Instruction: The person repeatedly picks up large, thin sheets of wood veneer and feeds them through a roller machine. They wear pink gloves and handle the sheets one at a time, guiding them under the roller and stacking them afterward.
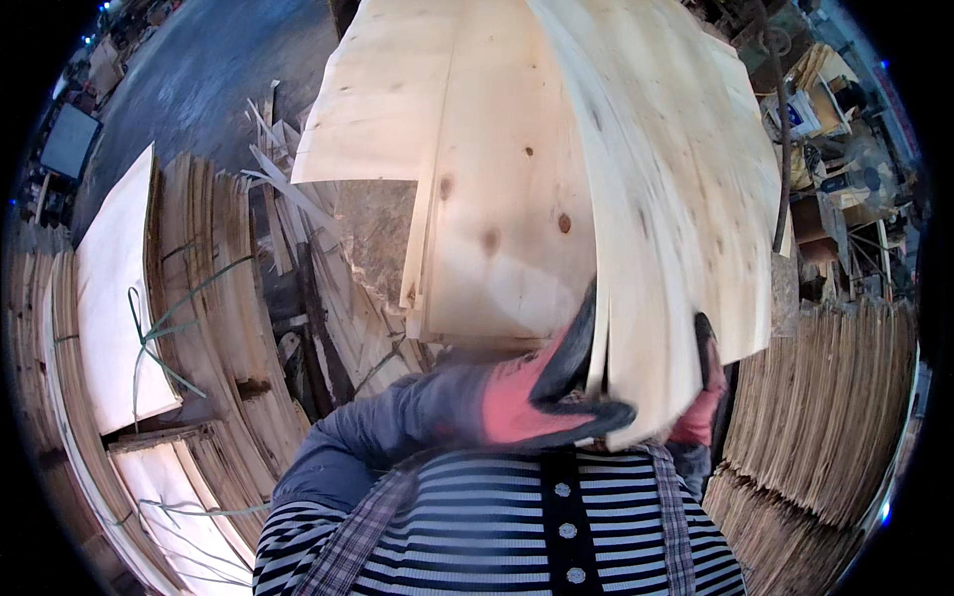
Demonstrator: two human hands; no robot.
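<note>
Both my hands wear pink gloves with black palms and fingers. My left hand grips the near left edge of a pale wood veneer sheet, its thumb and fingers around the edge. At the sheet's near right edge, my right hand holds on too, most of it hidden behind the veneer. The sheet is lifted and curved close to my chest, slightly blurred. Below it lie more veneer sheets with dark knots, along with narrow strips at their left side.
Bundled veneer stacks tied with green cord stand on the left. A tall veneer stack is at the near right. Scrap strips lie left of the sheets. A dark metal rod rises at the right.
</note>
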